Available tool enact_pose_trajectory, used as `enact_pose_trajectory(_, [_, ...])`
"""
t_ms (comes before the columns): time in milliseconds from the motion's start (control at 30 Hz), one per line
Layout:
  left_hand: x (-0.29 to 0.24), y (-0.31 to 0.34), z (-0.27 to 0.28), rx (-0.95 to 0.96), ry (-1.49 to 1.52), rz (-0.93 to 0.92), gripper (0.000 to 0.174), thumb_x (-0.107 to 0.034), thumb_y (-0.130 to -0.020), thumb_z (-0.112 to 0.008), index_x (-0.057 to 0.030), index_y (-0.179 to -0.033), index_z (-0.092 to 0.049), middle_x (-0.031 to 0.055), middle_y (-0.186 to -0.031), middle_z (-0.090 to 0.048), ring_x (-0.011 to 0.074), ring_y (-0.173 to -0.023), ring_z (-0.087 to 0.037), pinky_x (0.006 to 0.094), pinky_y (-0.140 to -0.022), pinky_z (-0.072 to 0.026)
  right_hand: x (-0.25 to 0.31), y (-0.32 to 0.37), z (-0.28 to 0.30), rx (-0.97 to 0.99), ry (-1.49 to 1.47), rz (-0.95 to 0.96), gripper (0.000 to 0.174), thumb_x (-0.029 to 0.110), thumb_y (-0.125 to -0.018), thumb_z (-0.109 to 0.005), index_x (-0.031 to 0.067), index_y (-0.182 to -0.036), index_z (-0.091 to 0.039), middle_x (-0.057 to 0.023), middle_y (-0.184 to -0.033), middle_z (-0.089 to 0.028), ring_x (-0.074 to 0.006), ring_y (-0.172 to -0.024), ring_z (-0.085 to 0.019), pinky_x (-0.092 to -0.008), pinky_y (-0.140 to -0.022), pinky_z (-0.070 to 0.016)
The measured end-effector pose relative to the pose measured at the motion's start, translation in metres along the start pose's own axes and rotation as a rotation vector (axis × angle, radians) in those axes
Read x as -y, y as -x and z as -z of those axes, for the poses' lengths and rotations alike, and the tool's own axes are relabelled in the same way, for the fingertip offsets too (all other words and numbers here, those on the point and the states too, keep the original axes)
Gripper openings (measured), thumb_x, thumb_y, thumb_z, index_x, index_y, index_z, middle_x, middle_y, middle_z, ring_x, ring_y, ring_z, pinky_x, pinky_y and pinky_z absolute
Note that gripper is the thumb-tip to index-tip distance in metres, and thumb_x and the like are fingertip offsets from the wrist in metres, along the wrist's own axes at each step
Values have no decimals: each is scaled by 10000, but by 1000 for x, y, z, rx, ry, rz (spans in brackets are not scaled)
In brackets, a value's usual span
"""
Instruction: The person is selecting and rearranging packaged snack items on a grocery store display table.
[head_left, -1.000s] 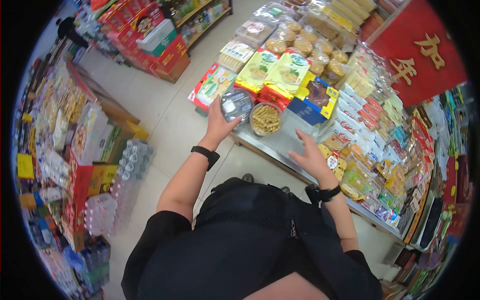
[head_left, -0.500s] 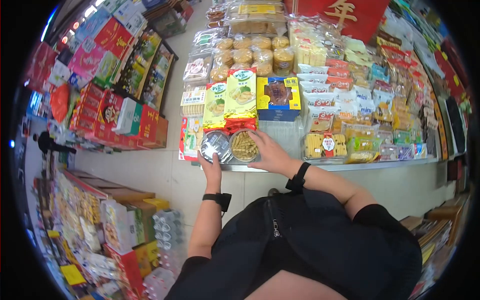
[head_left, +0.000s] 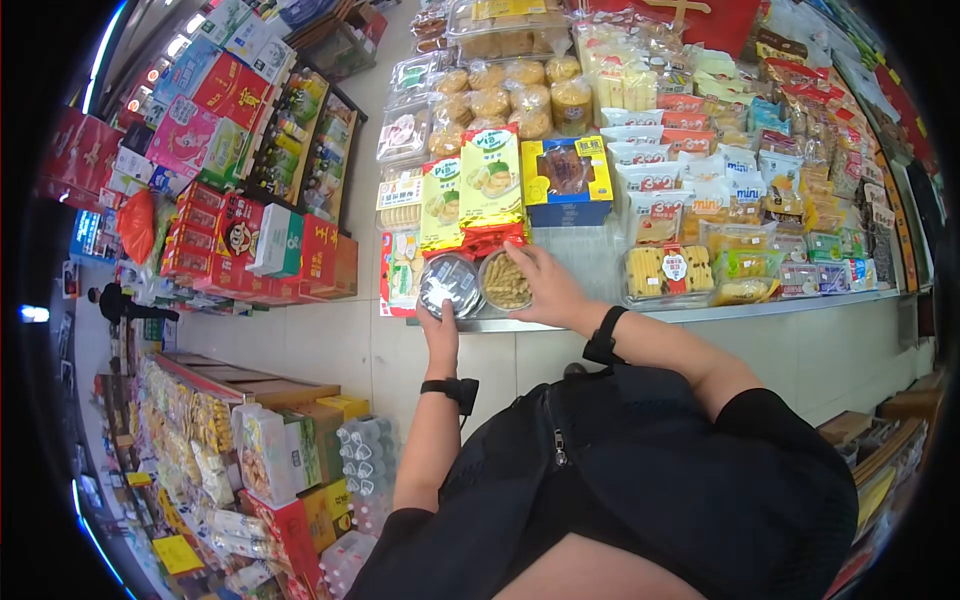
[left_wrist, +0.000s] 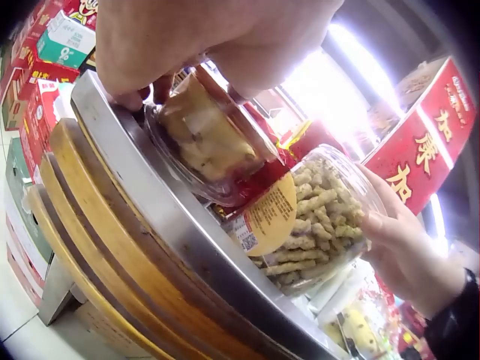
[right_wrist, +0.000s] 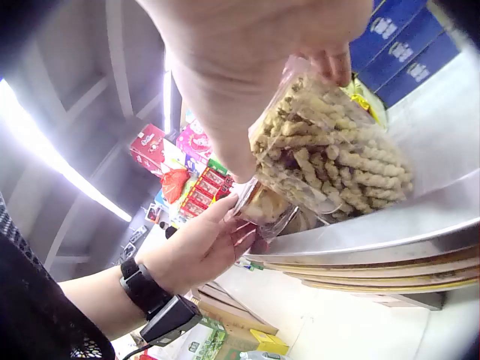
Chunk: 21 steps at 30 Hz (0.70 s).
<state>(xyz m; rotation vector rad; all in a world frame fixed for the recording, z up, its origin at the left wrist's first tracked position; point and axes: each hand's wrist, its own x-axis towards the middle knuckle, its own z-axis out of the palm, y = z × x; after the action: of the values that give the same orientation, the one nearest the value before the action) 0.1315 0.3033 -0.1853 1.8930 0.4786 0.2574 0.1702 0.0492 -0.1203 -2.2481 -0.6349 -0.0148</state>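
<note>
At the front edge of the metal-topped display table, my left hand point(head_left: 440, 335) grips a round clear container with a shiny top point(head_left: 450, 286); pale food shows through the container's side point(left_wrist: 206, 135) in the left wrist view. Right beside it stands a clear jar of twisted snacks point(head_left: 506, 284), held at its side between the thumb and fingers of my right hand point(head_left: 550, 290). The jar point(right_wrist: 337, 154) sits upright on the metal surface in the right wrist view, and my left hand point(right_wrist: 199, 251) curls round the other container. Part of each far side is hidden.
Green-and-yellow packets point(head_left: 490, 180) and a blue-and-yellow box point(head_left: 567, 180) stand behind the jars. A tray of yellow cakes point(head_left: 668, 275) lies to the right. Boxes and bottle packs point(head_left: 368, 460) line the left side, with tiled floor point(head_left: 335, 340) between.
My right hand has moved left from above the table onto the snack jar and now holds it. My left hand has stayed on the round container. The head view has turned.
</note>
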Motion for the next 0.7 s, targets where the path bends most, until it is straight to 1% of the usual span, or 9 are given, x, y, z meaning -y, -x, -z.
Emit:
enact_pose_trajectory(100, [5,-1,1,0,9,-13,610,-170,-953,-592,77,-1428,-299,240,-1380,-452,298,-1273,-466,375,-1092,-352,-3,11,15,-8,-47,-3,1139,294,-626,-881,168,-1549,-225,-257,-1365,-387,-448,-1238,-456,-473,-1040,-421])
enact_pose_trajectory(167, [-2,1,-2,-18,4,-8,682,-166,-934,-625,85,-1453,-260,252,-1400,-418,310,-1264,-470,386,-1090,-359,-6,19,25,-35,-53,-12,1119,280,-618,-883,144,-1536,-258,-240,-1358,-396,-436,-1247,-449,-462,-1058,-405])
enact_pose_trajectory(233, [-4,-1,-6,-5,208,-75,828,-197,-878,-700,92,-1478,-208,291,-1422,-373,363,-1293,-434,425,-1117,-326,-10,27,35,-84,-37,2,1113,274,-614,-884,125,-1529,-268,-231,-1355,-402,-426,-1253,-445,-458,-1064,-398])
enact_pose_trajectory(267, [14,-12,-6,-127,-222,-295,1007,-261,-797,-783,99,-1492,-149,335,-1436,-328,420,-1337,-361,457,-1144,-277,-11,30,41,-138,-25,10,1107,268,-610,-886,106,-1522,-278,-222,-1351,-407,-416,-1258,-440,-454,-1071,-391])
enact_pose_trajectory(300, [-5,-6,-5,-68,-301,-280,1137,-344,-720,-838,79,-1502,-129,363,-1449,-284,463,-1368,-288,486,-1161,-231,-10,34,48,-118,-34,24,1107,268,-610,-886,106,-1522,-278,-222,-1351,-407,-416,-1258,-440,-454,-1071,-391])
enact_pose_trajectory(367, [-20,-5,-8,0,-476,-328,1230,-397,-654,-879,32,-1520,-119,377,-1471,-222,496,-1369,-268,510,-1152,-246,-3,41,67,-186,-34,-2,1092,262,-619,-887,105,-1517,-286,-222,-1343,-405,-405,-1266,-421,-453,-1069,-386])
enact_pose_trajectory(400, [-24,-5,-9,-10,-480,-317,1230,-397,-654,-879,32,-1520,-119,377,-1471,-222,496,-1369,-268,510,-1152,-246,0,45,74,-174,-41,6,1092,262,-619,-887,105,-1517,-286,-222,-1343,-405,-405,-1266,-421,-453,-1069,-386])
enact_pose_trajectory(467, [-28,-5,-11,16,-547,-272,1273,-421,-604,-905,-30,-1536,-132,394,-1476,-183,527,-1368,-253,531,-1142,-259,4,55,87,-226,-85,-47,1082,247,-617,-887,92,-1510,-297,-212,-1354,-409,-396,-1276,-418,-450,-1081,-376])
enact_pose_trajectory(700, [-52,5,-11,15,-731,-311,1240,-452,-567,-911,-61,-1523,-225,408,-1459,-203,533,-1370,-255,519,-1132,-289,-1,97,117,-350,-38,-116,1102,196,-588,-898,92,-1509,-302,-189,-1364,-422,-369,-1278,-425,-438,-1080,-377])
